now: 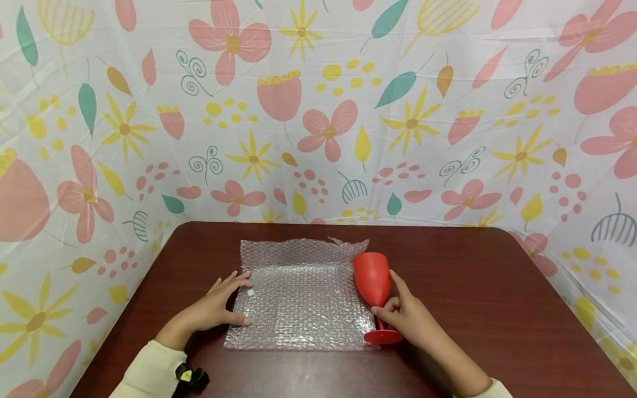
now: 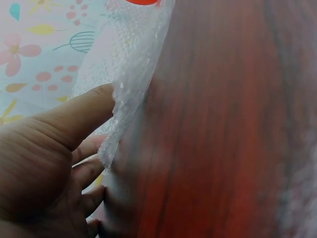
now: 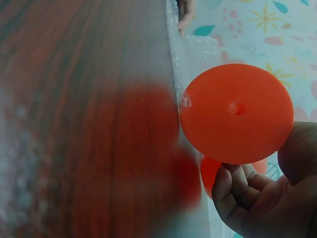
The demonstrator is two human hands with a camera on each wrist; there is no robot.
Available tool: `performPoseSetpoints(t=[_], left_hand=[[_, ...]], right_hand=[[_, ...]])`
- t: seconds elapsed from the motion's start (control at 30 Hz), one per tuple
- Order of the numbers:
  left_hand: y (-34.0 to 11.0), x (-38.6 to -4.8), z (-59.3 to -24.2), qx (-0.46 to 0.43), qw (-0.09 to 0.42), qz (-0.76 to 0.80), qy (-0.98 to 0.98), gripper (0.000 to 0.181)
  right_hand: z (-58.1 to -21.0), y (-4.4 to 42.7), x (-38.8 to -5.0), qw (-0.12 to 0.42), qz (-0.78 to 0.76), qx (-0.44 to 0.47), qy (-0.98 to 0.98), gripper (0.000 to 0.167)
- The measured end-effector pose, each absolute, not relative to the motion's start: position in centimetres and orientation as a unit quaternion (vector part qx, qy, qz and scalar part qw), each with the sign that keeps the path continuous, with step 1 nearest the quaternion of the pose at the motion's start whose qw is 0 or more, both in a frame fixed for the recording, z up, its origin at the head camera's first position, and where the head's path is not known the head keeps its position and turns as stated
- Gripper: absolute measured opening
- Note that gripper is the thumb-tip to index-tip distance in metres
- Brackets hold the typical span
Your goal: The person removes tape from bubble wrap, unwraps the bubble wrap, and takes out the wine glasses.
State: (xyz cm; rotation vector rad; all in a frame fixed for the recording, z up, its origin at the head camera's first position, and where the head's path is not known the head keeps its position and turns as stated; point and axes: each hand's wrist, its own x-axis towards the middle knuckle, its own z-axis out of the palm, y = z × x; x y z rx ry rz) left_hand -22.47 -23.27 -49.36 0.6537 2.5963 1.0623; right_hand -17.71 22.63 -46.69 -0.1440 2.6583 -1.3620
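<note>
A red plastic goblet [image 1: 372,276] lies along the right edge of a flat bubble wrap sheet [image 1: 303,304], its cup toward the back and its foot toward the front. My right hand [image 1: 409,315] holds it from the right, thumb near the stem and a finger along the cup. In the right wrist view the goblet's round foot [image 3: 218,114] faces the camera and hides much of the cup. My left hand [image 1: 214,307] rests at the wrap's left edge, thumb and fingers spread. The left wrist view shows its thumb [image 2: 89,109] touching the raised edge of the wrap.
The dark reddish-brown table [image 1: 497,309] carries the wrap and goblet. A flower-printed cloth [image 1: 328,110] hangs behind and at both sides of it. A black strap device [image 1: 193,378] sits at the left sleeve [image 1: 154,367].
</note>
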Motion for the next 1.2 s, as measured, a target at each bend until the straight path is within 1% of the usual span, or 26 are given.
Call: performPoseSetpoints(t=[0.5, 0.83, 1.03, 1.2], left_hand=[[-23.2, -22.6, -49.7, 0.224, 0.129, 0.374, 0.890, 0.083], [-23.3, -22.5, -49.8, 0.219, 0.126, 0.384, 0.888, 0.082], [-23.3, -22.5, -49.8, 0.221, 0.124, 0.387, 0.887, 0.082], [-23.3, -22.5, -49.7, 0.222, 0.122, 0.383, 0.889, 0.083]], right_hand=[[-46.2, 23.1, -17.6, 0.095, -0.532, -0.058, 0.839, 0.100], [-46.2, 23.0, -17.6, 0.143, -0.611, -0.071, 0.775, 0.101], [-45.9, 22.9, -17.5, 0.157, -0.629, -0.075, 0.757, 0.095], [-45.3, 22.8, -17.4, 0.153, -0.648, -0.070, 0.743, 0.091]])
